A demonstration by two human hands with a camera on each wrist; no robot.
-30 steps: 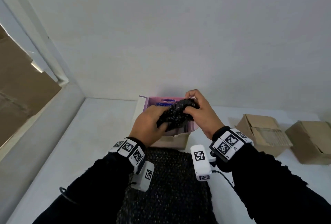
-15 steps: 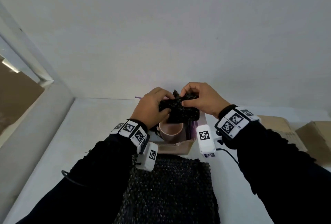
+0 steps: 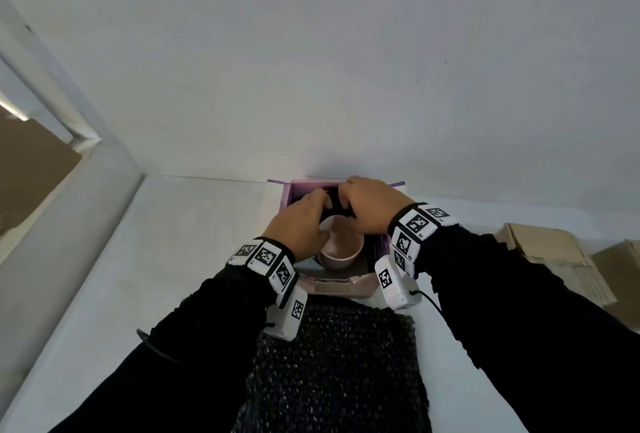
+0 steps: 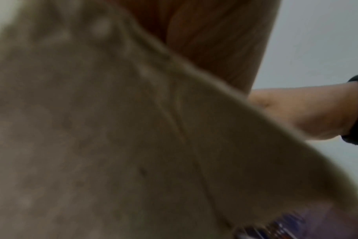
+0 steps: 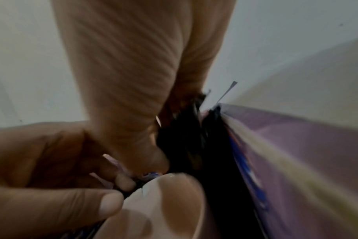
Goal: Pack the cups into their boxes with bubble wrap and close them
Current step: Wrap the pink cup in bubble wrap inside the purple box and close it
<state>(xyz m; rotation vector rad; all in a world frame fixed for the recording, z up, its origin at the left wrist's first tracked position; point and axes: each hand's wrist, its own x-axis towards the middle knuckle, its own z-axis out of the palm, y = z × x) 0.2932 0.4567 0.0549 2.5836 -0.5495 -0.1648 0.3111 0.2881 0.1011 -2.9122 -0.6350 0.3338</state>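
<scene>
An open purple box stands at the far edge of the white table, with a pink cup upright inside it. Both hands reach into the box just beyond the cup. My left hand and my right hand each pinch a wad of black bubble wrap, held low between the cup and the box's far wall. The right wrist view shows my right hand's fingers on the black bubble wrap, the cup rim and the purple box wall. A blurred box flap fills the left wrist view.
A large sheet of black bubble wrap lies on the table between my forearms, in front of the box. Two brown cardboard boxes sit at the right. A white wall rises right behind the purple box.
Both hands have lowered the wad of black bubble wrap from above the box down into it, beyond the cup. The cup has come into sight.
</scene>
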